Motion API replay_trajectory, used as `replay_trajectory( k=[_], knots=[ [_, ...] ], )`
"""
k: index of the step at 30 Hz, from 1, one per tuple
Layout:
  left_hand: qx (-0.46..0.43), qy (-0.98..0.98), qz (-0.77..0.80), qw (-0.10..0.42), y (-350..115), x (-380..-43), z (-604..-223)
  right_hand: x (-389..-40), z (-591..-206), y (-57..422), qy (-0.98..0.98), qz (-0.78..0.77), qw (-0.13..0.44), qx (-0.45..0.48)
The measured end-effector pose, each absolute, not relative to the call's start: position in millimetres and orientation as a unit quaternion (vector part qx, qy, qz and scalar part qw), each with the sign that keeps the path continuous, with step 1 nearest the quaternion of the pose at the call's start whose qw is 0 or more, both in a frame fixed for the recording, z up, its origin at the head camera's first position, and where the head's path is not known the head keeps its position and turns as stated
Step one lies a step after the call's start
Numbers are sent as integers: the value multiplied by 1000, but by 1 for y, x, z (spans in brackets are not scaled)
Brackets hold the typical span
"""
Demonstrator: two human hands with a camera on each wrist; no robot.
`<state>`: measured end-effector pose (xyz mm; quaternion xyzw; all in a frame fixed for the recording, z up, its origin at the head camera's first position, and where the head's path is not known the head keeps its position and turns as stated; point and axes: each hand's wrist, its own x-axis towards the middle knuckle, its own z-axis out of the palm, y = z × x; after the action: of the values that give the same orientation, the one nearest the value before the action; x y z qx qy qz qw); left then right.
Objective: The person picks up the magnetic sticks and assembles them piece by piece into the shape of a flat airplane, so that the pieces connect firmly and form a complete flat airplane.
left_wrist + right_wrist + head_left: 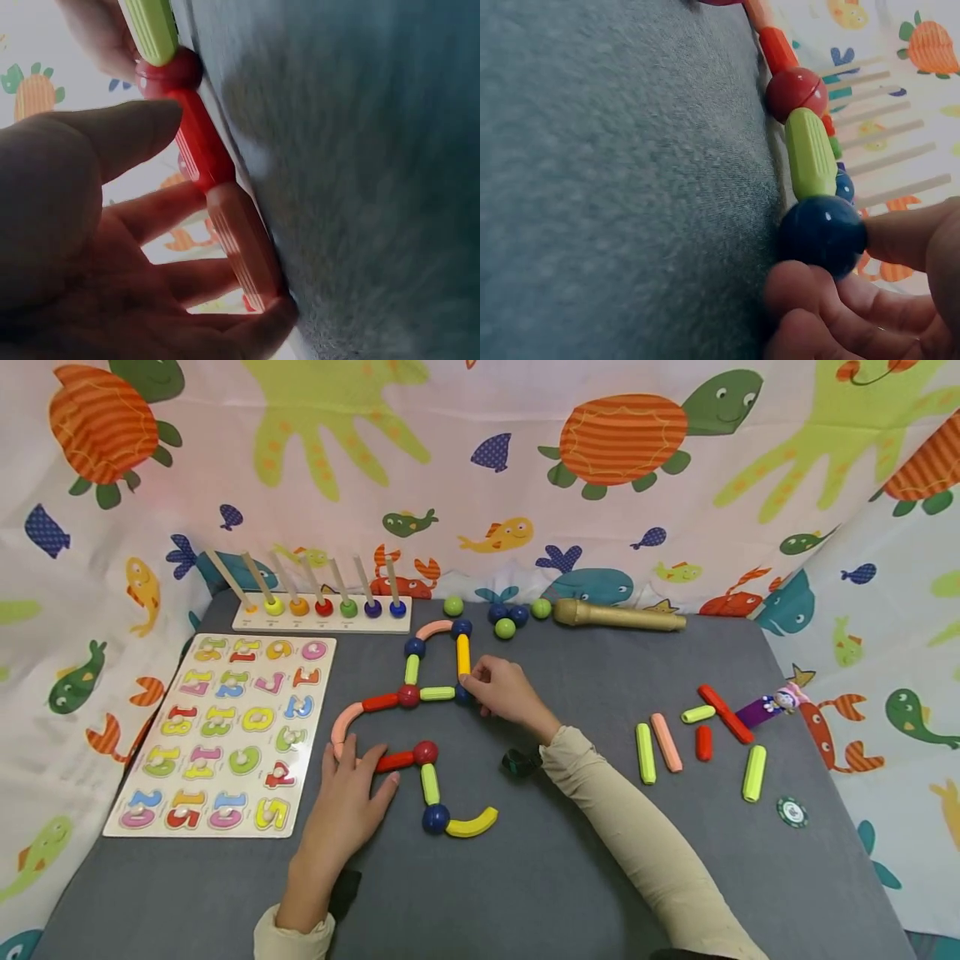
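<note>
A chain of sticks and balls lies on the grey table [570, 860]. Its upper part is a loop with a yellow stick [463, 652], a pink curved stick [433, 628] and a red ball [408, 695]. My right hand [504, 689] pinches the dark blue ball [821, 236] at the loop's lower right corner, beside a green stick [810, 154]. My left hand [348, 802] rests spread on the larger pink curved stick [244, 244], its thumb by a red stick [201, 139]. Below, the chain ends in a blue ball [435, 818] and a yellow curved stick [472, 823].
Left stands a number puzzle board [303, 735], with a peg stand [322, 622] behind it. Several loose balls [505, 628] and a gold microphone-shaped toy [618, 615] lie at the back. Loose sticks [646, 753], a purple finger puppet [761, 708] and a chip [792, 811] are right.
</note>
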<state>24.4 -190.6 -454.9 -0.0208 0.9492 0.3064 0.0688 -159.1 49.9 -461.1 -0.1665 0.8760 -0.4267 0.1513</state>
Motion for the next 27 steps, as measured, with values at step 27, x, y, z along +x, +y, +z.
replay_trajectory(
  k=[27],
  knots=[
    [188, 956, 221, 40, -146, 29, -448, -251, -459, 50, 954, -76, -79, -279]
  ],
)
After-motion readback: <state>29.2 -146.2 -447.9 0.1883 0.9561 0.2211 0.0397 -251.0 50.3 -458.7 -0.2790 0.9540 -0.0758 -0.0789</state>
